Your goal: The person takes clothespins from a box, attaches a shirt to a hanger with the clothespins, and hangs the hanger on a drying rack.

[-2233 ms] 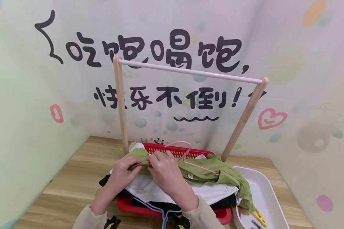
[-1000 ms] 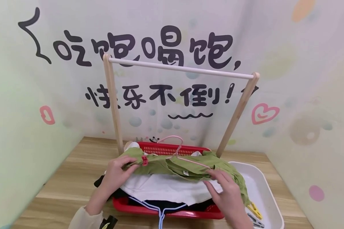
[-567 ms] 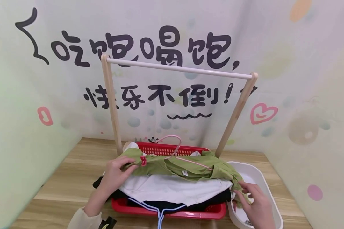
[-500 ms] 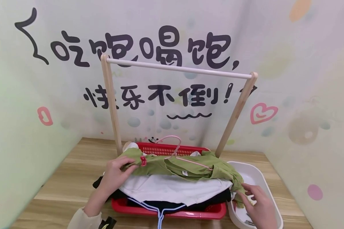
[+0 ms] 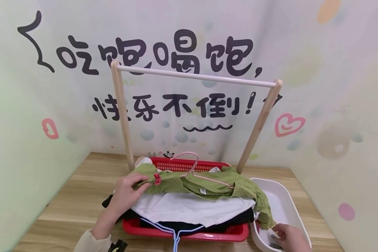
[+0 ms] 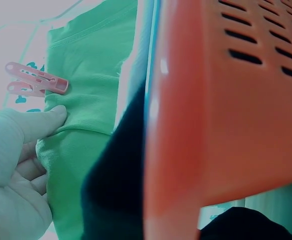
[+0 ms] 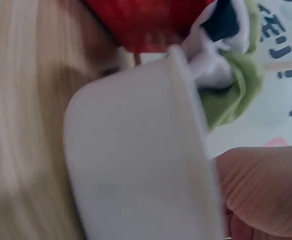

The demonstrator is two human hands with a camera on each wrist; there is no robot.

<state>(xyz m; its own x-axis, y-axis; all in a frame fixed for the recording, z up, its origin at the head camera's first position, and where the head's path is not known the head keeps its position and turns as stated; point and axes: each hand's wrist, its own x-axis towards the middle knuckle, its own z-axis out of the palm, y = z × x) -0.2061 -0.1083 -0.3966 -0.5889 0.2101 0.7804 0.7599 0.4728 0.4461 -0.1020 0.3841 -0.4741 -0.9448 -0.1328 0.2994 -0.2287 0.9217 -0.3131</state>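
A green shirt [image 5: 170, 183] lies over white and black garments across a red basket, with a pink hanger [image 5: 208, 180] at its neckline. My left hand [image 5: 128, 194] pinches its left shoulder, the thumb in front and fingers behind in the left wrist view. Just beside the thumb, a red clothespin [image 5: 157, 179] is clipped on the cloth, pinkish in that view. My right hand [image 5: 290, 238] reaches into the white tray [image 5: 283, 196], its fingertips at a bit of yellow by the sleeve end. A grey clothespin [image 5: 275, 245] lies partly under it; its grip is hidden.
The red basket [image 5: 189, 236] stands under a wooden rack with a white rod [image 5: 195, 75]. A blue hanger [image 5: 175, 235] sticks out over the front rim. The white garment [image 5: 195, 210] and black cloth [image 5: 245, 216] hang below the green shirt. Printed walls enclose the wooden table [image 5: 72, 196].
The right hand has left the red clothespin, now uncovered on the left shoulder, passed along the shirt to its right sleeve, and moved down into the tray. The left hand keeps its hold.
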